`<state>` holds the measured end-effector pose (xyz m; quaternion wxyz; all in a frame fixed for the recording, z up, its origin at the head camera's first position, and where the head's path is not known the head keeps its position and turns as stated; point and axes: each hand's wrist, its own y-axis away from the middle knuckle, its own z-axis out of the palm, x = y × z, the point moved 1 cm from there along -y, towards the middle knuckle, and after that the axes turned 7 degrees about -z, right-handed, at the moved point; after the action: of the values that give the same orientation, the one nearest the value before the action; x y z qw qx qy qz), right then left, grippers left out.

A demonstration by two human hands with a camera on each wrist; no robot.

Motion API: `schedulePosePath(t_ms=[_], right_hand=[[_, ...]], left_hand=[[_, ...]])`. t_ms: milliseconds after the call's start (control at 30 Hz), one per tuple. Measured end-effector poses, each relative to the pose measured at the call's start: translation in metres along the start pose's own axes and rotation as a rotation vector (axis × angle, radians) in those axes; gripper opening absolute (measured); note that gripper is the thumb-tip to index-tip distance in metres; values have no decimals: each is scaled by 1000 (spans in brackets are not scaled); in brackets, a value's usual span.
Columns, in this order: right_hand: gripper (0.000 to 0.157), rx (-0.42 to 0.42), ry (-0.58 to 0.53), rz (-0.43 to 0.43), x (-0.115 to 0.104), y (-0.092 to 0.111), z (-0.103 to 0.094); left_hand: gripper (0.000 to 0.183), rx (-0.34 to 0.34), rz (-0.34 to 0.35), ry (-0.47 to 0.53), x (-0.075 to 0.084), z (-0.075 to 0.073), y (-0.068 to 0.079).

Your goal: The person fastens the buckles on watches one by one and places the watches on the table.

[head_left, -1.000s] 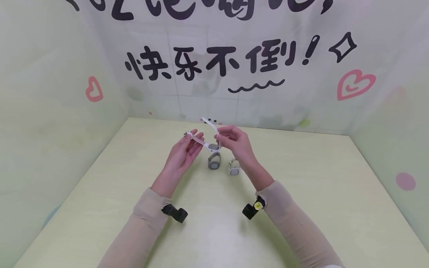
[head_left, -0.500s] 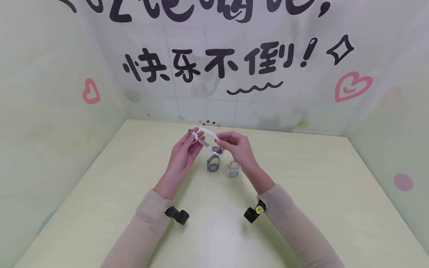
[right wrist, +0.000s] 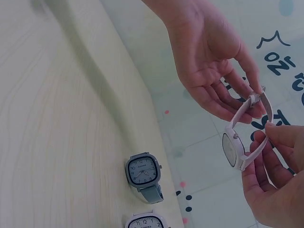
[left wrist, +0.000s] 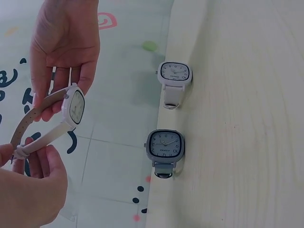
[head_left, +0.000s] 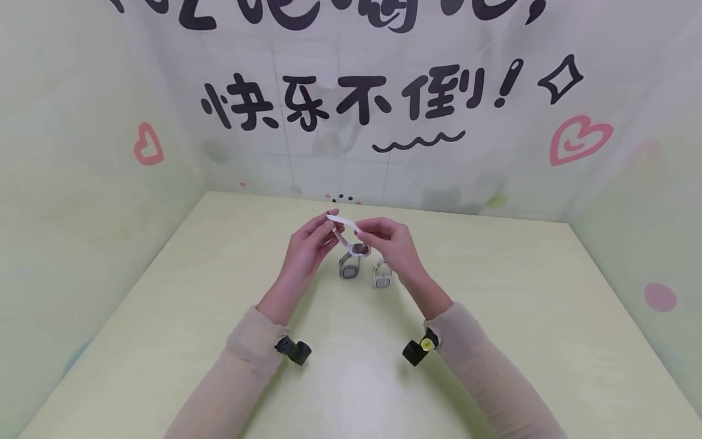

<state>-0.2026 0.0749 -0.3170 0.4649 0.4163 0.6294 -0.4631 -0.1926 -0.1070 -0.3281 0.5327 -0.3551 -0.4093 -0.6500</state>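
Observation:
A white-strapped wristwatch (left wrist: 75,107) hangs in the air between both hands, its strap bent into a loop. My left hand (head_left: 306,247) pinches the buckle (right wrist: 255,99) end between thumb and fingers. With thumb and fingertips, my right hand (head_left: 388,241) grips the other strap half, whose row of holes shows in the left wrist view. The strap's tip lies at the buckle, partly hidden by the left fingers. Below the hands, a grey watch (left wrist: 165,146) and another white watch (left wrist: 174,72) stand on the table with straps looped and dials facing the person.
The pale wood-grain table (head_left: 351,378) ends at a back wall (head_left: 263,171) printed with dark characters and pink hearts. Side walls (head_left: 66,183) enclose it. A small black camera sits on each wrist, the left camera (head_left: 293,350) and right camera (head_left: 420,347).
The free strap end has come down from pointing up and away to meet the buckle, so the loop has closed. My left hand has moved slightly right. The two standing watches stay put.

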Motion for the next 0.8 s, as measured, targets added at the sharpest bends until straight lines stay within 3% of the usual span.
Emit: schedulePosePath(t_ms=[167, 500, 800], right_hand=[[25, 10, 10, -25, 1, 1, 0], [25, -6, 33, -13, 4, 2, -1], [25, -18, 126, -148, 7, 2, 1]], left_hand=[[39, -25, 8, -101, -1, 1, 1], [32, -44, 16, -191, -4, -2, 1], [29, 24, 25, -220, -4, 6, 0]])
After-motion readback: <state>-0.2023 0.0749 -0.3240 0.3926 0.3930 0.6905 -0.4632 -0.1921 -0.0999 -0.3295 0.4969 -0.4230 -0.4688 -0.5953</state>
